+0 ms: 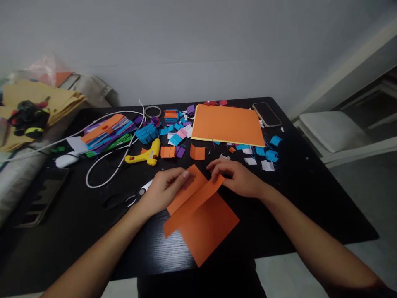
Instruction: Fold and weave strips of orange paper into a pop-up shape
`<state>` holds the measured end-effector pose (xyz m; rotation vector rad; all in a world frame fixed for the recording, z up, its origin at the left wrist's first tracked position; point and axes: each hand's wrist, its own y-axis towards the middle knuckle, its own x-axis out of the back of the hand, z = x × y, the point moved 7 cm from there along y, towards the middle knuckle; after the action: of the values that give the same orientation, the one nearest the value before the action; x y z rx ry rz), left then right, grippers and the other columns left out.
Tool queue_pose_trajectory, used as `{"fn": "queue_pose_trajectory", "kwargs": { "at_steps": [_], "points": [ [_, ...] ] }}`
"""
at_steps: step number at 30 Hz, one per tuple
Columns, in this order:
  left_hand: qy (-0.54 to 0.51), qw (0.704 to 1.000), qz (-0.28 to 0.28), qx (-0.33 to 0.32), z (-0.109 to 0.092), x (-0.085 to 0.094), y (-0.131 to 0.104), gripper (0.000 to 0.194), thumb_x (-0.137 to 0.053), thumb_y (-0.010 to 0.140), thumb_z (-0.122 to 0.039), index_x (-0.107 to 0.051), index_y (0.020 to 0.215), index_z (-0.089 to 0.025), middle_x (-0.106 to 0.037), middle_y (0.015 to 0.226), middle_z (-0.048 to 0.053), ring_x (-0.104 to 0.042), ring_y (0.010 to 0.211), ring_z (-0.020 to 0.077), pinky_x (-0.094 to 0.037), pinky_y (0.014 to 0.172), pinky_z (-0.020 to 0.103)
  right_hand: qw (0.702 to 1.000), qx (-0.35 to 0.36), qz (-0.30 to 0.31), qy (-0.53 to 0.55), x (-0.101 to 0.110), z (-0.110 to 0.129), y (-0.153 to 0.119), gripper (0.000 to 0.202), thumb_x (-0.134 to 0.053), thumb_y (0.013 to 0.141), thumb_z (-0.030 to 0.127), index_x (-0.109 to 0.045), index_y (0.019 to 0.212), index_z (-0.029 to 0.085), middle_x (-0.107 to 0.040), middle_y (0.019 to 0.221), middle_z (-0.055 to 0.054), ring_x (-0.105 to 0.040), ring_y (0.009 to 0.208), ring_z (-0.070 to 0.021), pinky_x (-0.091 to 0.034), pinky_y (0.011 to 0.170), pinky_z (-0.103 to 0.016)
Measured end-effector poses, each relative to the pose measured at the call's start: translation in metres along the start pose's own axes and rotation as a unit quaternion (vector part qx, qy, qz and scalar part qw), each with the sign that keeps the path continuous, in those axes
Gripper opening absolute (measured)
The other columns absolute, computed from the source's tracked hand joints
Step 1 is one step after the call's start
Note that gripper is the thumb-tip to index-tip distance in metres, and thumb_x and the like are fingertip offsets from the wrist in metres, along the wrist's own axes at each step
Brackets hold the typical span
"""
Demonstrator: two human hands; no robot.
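Note:
An orange paper sheet with a raised, creased strip across it lies near the front edge of the table. My left hand is closed on its upper left part, thumb on top. At the strip's upper right end, the fingers of my right hand pinch the paper. Scissors lie partly hidden beneath my left hand and wrist. Just beyond the hands are a small folded orange piece and a yellow glue gun.
A stack of orange sheets lies at the back of the black table, a phone to its right. Small coloured paper pieces are scattered about. A white cable loops at left, near bundled paper strips.

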<state>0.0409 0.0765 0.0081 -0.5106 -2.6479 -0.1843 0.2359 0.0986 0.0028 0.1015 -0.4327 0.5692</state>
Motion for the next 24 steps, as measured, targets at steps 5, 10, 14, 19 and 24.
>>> {"fn": "queue_pose_trajectory", "kwargs": {
  "at_steps": [5, 10, 14, 19, 24],
  "points": [
    [-0.097, 0.989, 0.072, 0.083, 0.005, -0.028, -0.005, 0.029, -0.060, 0.099, -0.038, -0.073, 0.113, -0.017, -0.074, 0.087, 0.005, -0.067, 0.073, 0.0151, -0.052, 0.066, 0.026, 0.997, 0.019, -0.005, 0.074, -0.021, 0.000, 0.000, 0.025, -0.052, 0.077, 0.002, -0.071, 0.077, 0.018, -0.065, 0.114, -0.008, -0.067, 0.112, -0.0204, -0.057, 0.093, -0.035],
    [-0.185, 0.967, 0.098, 0.146, 0.010, -0.041, -0.008, 0.024, -0.070, 0.090, -0.039, -0.071, 0.087, -0.015, -0.057, 0.064, -0.004, -0.043, 0.054, 0.0080, -0.030, 0.050, 0.021, 0.997, 0.030, -0.006, 0.076, -0.027, 0.003, -0.001, 0.023, -0.053, 0.080, 0.004, -0.071, 0.079, 0.018, -0.066, 0.107, -0.008, -0.068, 0.104, -0.0194, -0.056, 0.091, -0.036],
    [-0.194, 0.963, 0.088, 0.165, 0.013, -0.036, -0.007, 0.025, -0.072, 0.087, -0.037, -0.068, 0.078, -0.015, -0.053, 0.060, -0.005, -0.041, 0.053, 0.0074, -0.027, 0.051, 0.021, 0.986, 0.032, 0.046, 0.156, -0.028, -0.002, -0.001, 0.015, -0.064, 0.081, 0.009, -0.074, 0.088, 0.018, -0.067, 0.108, -0.006, -0.069, 0.099, -0.0178, -0.057, 0.086, -0.032],
    [-0.183, 0.964, 0.097, 0.169, 0.013, -0.033, -0.007, 0.027, -0.069, 0.089, -0.039, -0.071, 0.078, -0.014, -0.057, 0.064, -0.002, -0.047, 0.057, 0.0088, -0.033, 0.054, 0.021, 0.966, 0.038, 0.076, 0.244, -0.027, -0.012, 0.002, 0.018, -0.084, 0.079, 0.021, -0.081, 0.097, 0.020, -0.072, 0.100, -0.005, -0.071, 0.092, -0.0161, -0.057, 0.081, -0.027],
    [-0.183, 0.959, 0.109, 0.184, 0.018, -0.036, -0.009, 0.028, -0.068, 0.090, -0.041, -0.072, 0.080, -0.015, -0.058, 0.064, -0.001, -0.048, 0.056, 0.0094, -0.032, 0.052, 0.022, 0.968, 0.029, 0.078, 0.236, -0.028, -0.014, 0.003, 0.023, -0.091, 0.075, 0.025, -0.084, 0.097, 0.025, -0.077, 0.097, -0.004, -0.072, 0.091, -0.0165, -0.058, 0.081, -0.027]
  ]
}}
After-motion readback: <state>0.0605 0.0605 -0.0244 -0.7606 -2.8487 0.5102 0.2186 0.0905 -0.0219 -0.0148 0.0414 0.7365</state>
